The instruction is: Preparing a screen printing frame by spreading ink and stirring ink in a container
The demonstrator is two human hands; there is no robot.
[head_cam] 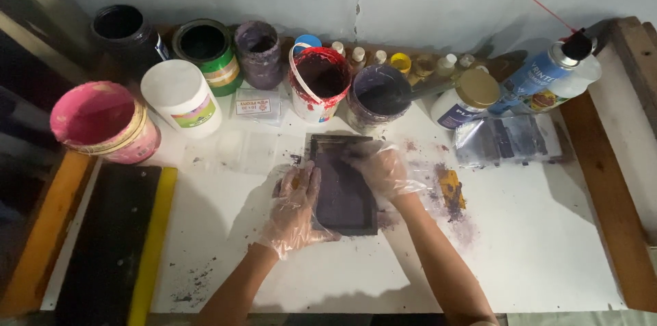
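Observation:
A small dark rectangular frame (342,189) with a purple-stained mesh lies flat on the white table (520,230). My left hand (295,206), in a clear plastic glove, grips the frame's left edge. My right hand (383,168), also gloved, rests on the frame's upper right part, fingers pressed on the mesh. Whether it holds anything under the fingers is hidden.
Open paint tubs line the back: pink (102,121), black (126,28), green (205,49), purple (259,52), red (318,83), dark purple (378,97). A white jar (181,97), small bottles, a spray can (547,73), a plastic bag (510,140). Yellow-edged black board (116,237) at left. Purple and yellow smears (450,192).

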